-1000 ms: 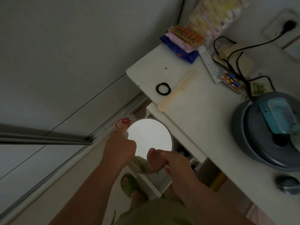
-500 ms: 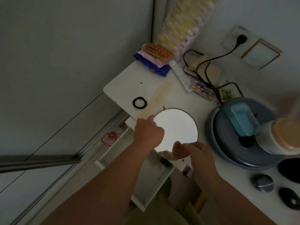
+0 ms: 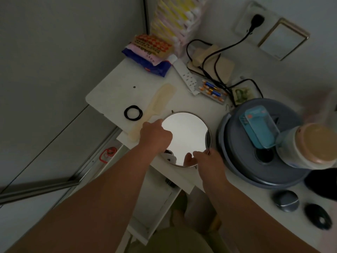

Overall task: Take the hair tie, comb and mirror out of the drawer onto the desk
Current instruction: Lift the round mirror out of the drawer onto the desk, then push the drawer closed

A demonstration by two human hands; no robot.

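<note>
1. Nearest the camera, the white pull-out drawer (image 3: 156, 207) stands open below the desk edge. What shows of its inside looks bare, so the unloading seems nearly done.
2. Above it, both hands carry the round metal-rimmed mirror (image 3: 186, 137) over the front edge of the white desk (image 3: 113, 88). Holding opposite sides of the rim probably keeps the glass level and keeps fingers off its face.
3. The left hand (image 3: 155, 136) is curled closed over the mirror's left rim, knuckles up, fingers pressed onto the edge. A dark part beneath it may be the stand, though that is unclear.
4. The right hand (image 3: 206, 159) pinches the near right rim, thumb on the glass side and the other fingers hidden behind.
5. Whether the mirror already rests on the desk or hangs just above it cannot be told.
6. Just beyond the left hand lies the cream plastic comb (image 3: 151, 110), flat and angled, its handle end reaching the desk edge.
7. The black elastic hair tie (image 3: 133, 113) sits just beside the comb, on its left, so both are already delivered.
8. The grey round appliance (image 3: 237, 161) crowds the right side, which likely explains the mirror's spot between it and the comb.
</note>
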